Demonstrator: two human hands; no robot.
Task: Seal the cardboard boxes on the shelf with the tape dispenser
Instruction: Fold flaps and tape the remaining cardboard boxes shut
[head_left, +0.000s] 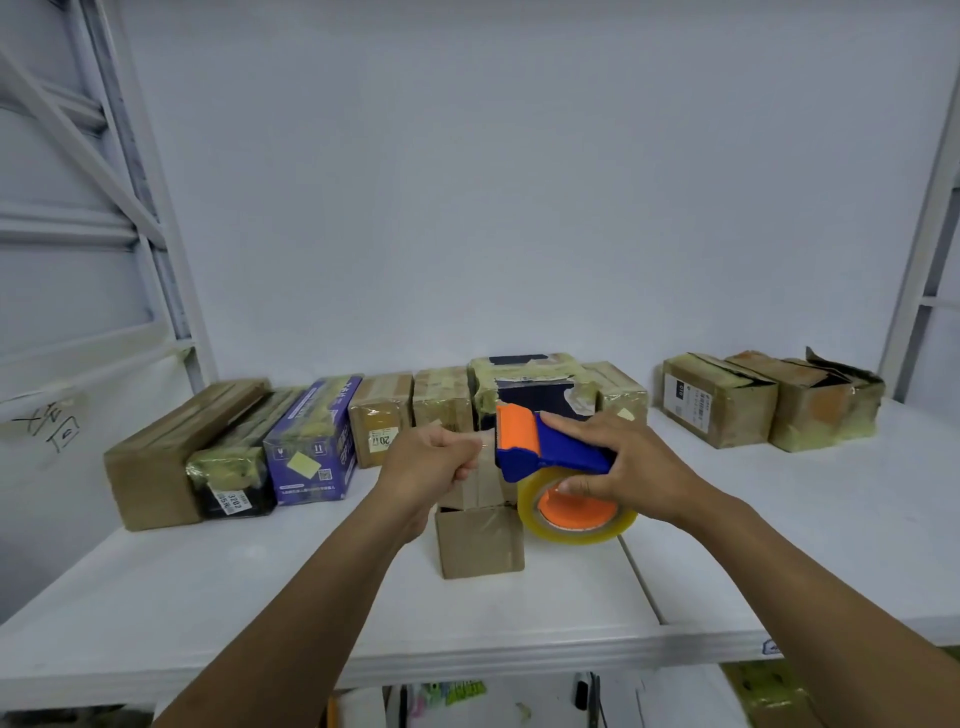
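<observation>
A small brown cardboard box (478, 543) stands near the front of the white metal shelf (260, 597), its top flaps crossed with clear tape. Just above it the right hand (631, 460) grips the blue and orange plastic tape dispenser (543, 447), fingers curled over the blue handle and thumb pressed into the orange core of the yellowish clear tape roll (576, 525). The left hand (434, 462) is closed in a fist, pinching the free end of the clear tape strip (487, 447) drawn from the dispenser's orange head. Along the back wall sits a row of taped parcels: a long brown cardboard carton (166, 452), a black box (234, 480) with a white sticker reading "3202", a purple printed box (311, 441) whose lettering is too small to read, and a tan box (379, 423) with a label showing "20". Further right, well apart, lie two worn brown boxes (719, 400) with a white printed label that is illegible. Black handwritten marks (49, 426) show on the white side panel at left.
</observation>
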